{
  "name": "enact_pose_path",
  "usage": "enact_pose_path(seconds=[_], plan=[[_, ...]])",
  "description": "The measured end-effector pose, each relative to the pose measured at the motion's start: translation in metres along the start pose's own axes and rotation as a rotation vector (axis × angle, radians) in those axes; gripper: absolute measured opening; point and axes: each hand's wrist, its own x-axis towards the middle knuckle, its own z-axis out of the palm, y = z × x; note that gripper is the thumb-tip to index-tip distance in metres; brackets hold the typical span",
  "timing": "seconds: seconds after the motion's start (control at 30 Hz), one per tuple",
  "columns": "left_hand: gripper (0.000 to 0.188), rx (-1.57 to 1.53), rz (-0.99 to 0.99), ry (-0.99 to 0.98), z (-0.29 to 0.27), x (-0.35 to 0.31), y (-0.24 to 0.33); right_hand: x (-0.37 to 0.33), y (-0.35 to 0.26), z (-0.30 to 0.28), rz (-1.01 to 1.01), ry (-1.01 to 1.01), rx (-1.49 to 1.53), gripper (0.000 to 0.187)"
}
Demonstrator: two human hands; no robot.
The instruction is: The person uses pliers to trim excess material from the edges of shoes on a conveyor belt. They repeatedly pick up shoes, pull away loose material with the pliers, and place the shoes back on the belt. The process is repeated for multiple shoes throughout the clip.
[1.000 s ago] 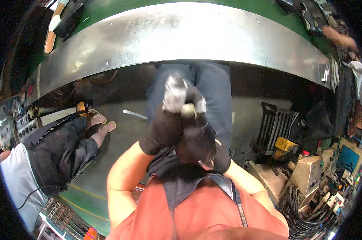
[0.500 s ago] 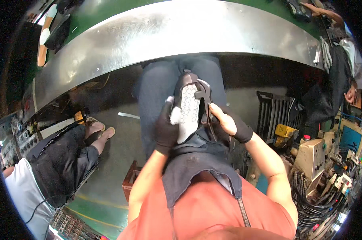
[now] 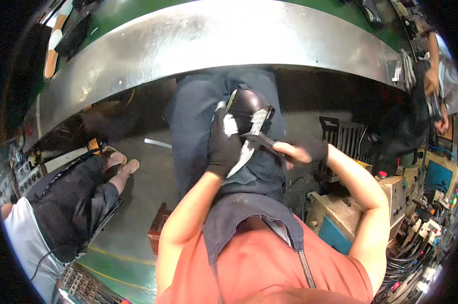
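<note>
A dark shoe upper point(image 3: 248, 101) with a smooth, shiny toe lies over my lap, its toe pointing toward the bench. A pale patterned sole piece point(image 3: 245, 156) shows edge-on along it. My left hand point(image 3: 225, 144), in a black fingerless glove with white at the fingertips, is closed around the shoe's left side. At its right side, my right hand point(image 3: 293, 152), gloved the same way and slightly blurred, pinches a dark strap point(image 3: 263, 141) that runs out from the shoe. The tips of my right fingers are partly hidden.
A shiny metal bench edge point(image 3: 229, 35) curves across ahead, with a green surface behind it. Pale insoles point(image 3: 51, 58) lie at far left. A seated person point(image 3: 77, 213) is at left, another person point(image 3: 444, 81) at far right. Machine boxes point(image 3: 335, 218) and cables stand at right.
The shoe has rolled from showing its patterned underside to showing its shiny toe. My right hand has moved right with the strap, and my right elbow has swung outward.
</note>
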Motion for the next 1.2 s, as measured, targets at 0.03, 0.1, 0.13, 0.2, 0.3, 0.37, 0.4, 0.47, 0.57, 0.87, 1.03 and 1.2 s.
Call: enact_pose_path(seconds=[0.03,0.1,0.13,0.2,0.3,0.37,0.4,0.47,0.57,0.87,1.03,1.2], plan=[[0.064,0.319,0.147,0.083,0.007,0.002,-0.002,-0.012,0.0,0.002,0.143,-0.109,0.583,0.045],[0.07,0.557,0.26,0.054,0.013,0.002,-0.006,-0.016,-0.001,-0.014,-0.044,0.038,-0.16,0.043],[0.07,0.591,0.247,0.061,0.016,-0.002,-0.011,-0.017,-0.008,-0.027,-0.123,0.117,-0.504,0.041],[0.072,0.567,0.166,0.103,0.016,0.002,-0.007,-0.032,-0.047,-0.033,-0.216,0.215,-0.646,0.038],[0.076,0.405,0.017,0.024,0.003,0.004,-0.004,-0.042,-0.081,-0.011,-0.358,0.359,-0.751,0.035],[0.088,0.357,0.234,0.02,-0.007,-0.007,-0.044,-0.032,-0.087,0.011,-0.56,0.42,-0.576,0.03],[0.09,0.34,0.248,-0.013,-0.009,-0.015,-0.04,-0.019,-0.057,0.022,-0.581,0.439,-0.501,0.029],[0.094,0.305,0.158,-0.077,-0.012,-0.05,-0.034,0.013,0.002,0.051,-0.428,0.42,-0.33,0.028],[0.082,0.053,-0.075,-0.135,-0.018,-0.113,-0.048,0.028,0.044,0.064,-0.281,0.366,-0.318,0.029],[0.046,-0.072,-0.198,-0.005,-0.002,-0.062,-0.071,0.009,0.037,0.063,0.075,0.192,-0.056,0.041],[0.056,0.096,-0.328,-0.056,-0.003,-0.048,-0.034,-0.021,-0.019,0.051,-0.202,0.224,-0.292,0.03],[0.065,-0.037,-0.143,-0.086,-0.011,-0.059,-0.027,0.003,-0.039,0.056,-0.736,0.3,-0.398,0.033]])
